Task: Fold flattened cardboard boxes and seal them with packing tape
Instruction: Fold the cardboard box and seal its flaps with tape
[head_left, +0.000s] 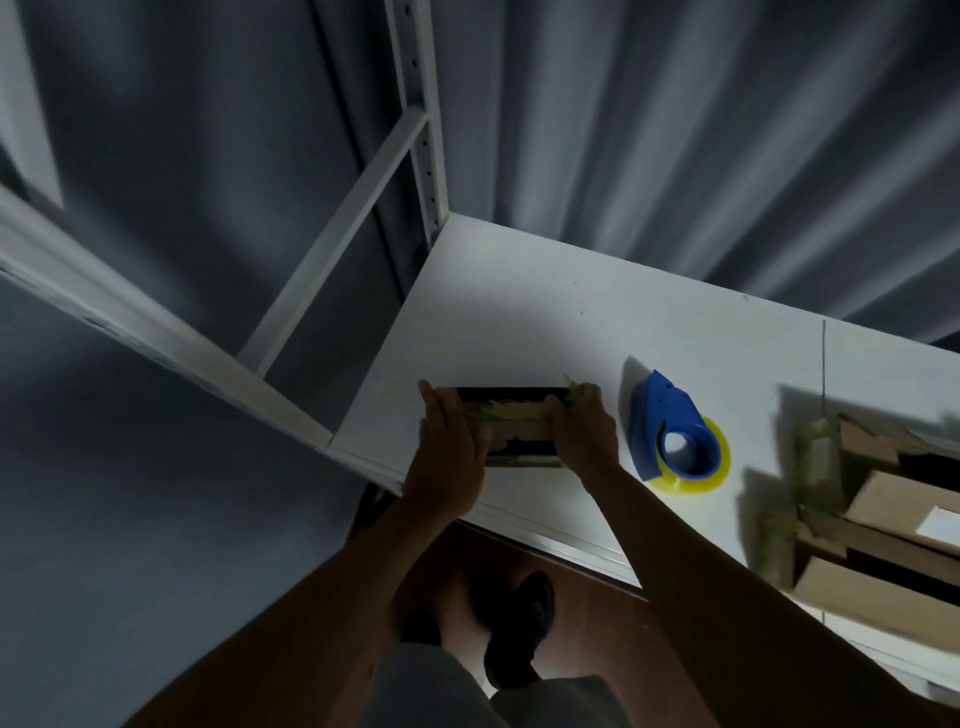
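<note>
On the near edge of the white counter (519, 332), my left hand (449, 447) and right hand (582, 431) gripped the two ends of a small cardboard box (511, 426). Just beside it lay the blue tape dispenser (675, 436), with stacked boxes (878, 519) farther right.

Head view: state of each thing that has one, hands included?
small box: on the white table, held at both ends, tape strip across its top
left hand: grips the box's left end
right hand: grips the box's right end
tape dispenser: lying on the table, untouched
cardboard pile: at right, untouched
</note>
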